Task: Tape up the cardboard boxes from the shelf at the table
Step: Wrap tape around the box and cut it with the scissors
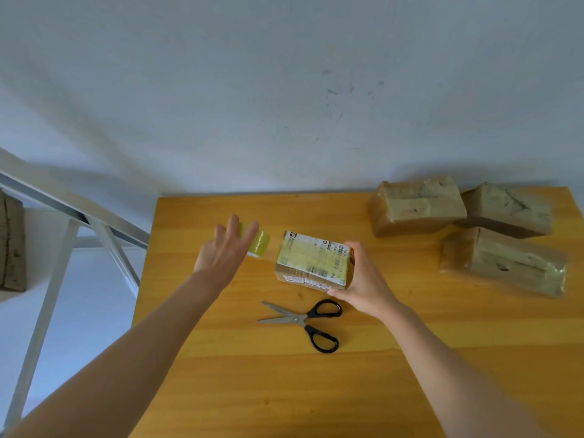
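Note:
A small cardboard box [311,260] with a white shipping label on top lies in the middle of the wooden table [284,390]. My right hand [363,279] grips its right end, fingers curled over the top edge and thumb at the near corner. Just left of the box, my left hand [226,248] holds a roll of yellowish clear tape [260,243]. A strip of tape runs from the roll onto the box's top. The hand hides part of the roll.
Black-handled scissors [303,322] lie open on the table just in front of the box. Three taped cardboard boxes [417,205] sit at the far right of the table. A white metal shelf frame [94,222] stands to the left, with cardboard [11,245] on it.

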A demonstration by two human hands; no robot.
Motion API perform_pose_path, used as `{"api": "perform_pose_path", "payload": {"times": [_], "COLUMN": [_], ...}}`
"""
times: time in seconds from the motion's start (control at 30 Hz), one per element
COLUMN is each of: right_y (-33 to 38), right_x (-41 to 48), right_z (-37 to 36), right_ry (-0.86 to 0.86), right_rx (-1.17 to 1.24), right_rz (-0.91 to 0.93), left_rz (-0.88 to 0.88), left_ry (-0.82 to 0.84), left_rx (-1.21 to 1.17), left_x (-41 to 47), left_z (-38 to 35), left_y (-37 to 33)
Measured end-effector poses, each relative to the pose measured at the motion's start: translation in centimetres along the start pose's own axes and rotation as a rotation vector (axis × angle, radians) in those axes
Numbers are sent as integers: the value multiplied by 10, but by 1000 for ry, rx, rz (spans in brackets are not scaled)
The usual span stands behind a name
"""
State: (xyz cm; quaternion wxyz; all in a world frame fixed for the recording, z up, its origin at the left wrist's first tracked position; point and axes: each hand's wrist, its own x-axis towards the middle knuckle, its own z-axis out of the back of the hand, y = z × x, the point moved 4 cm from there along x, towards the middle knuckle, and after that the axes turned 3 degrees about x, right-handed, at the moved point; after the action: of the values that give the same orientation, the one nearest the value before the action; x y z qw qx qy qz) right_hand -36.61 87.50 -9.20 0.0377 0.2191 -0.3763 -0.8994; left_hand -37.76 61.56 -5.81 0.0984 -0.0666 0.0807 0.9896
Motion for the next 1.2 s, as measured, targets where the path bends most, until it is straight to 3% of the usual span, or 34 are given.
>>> {"api": "perform_pose_path", "payload": {"times": [0.4, 0.63, 0.83, 1.0, 1.1, 1.2], "right_y": [0, 42, 96, 107, 117, 123], "right_x": [-1, -3, 24, 25, 20, 18], "right_z": [-1, -7, -39, -43, -38, -28], "right_ry": [20, -51, 38, 13, 16, 6], "right_rx": [-114, -513, -734, -739, -625, -473], "right_rz": [-7, 206, 270, 215, 214, 219], "left_rz": [53, 95, 62, 57, 56, 124], "left_ry": [97, 155, 139, 76, 6, -122], "left_rx": [-75, -66, -41, -49, -114, -325], "left_x": [1, 2, -3, -12, -14, -18], "left_z": [-18, -13, -8, 3, 16, 29], "left_y": [-14, -16, -18, -11, -3, 9]}}
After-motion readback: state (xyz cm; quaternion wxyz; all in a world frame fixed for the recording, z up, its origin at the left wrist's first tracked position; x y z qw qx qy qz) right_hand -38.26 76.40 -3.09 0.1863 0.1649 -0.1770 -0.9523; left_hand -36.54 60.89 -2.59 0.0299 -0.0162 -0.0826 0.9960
